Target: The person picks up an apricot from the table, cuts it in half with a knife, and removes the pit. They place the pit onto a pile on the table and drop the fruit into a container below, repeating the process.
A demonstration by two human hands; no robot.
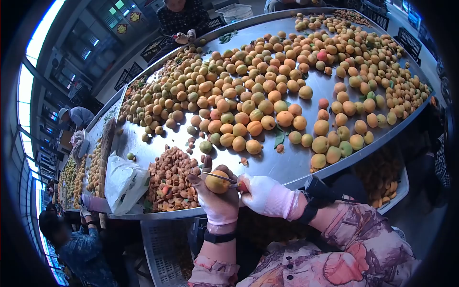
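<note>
Near the front edge of the metal table [282, 165], my left hand [217, 201] in a stained glove holds a yellow apricot [217, 182]. My gloved right hand [267, 195] is closed around the red handle [243, 184] of a thin knife. The knife's blade [217, 176] lies across the top of the apricot, its tip pointing left. Just left of my left hand is a heap of brown pits [174, 179]. Many whole apricots [256, 115] spread over the table beyond both hands.
A white plastic bag [125, 184] lies left of the pits. White crates [165, 248] [399, 189] stand below the front edge, the right one with apricot pieces. One person [179, 19] is across the table; others are at the left, one in blue [83, 248] nearby.
</note>
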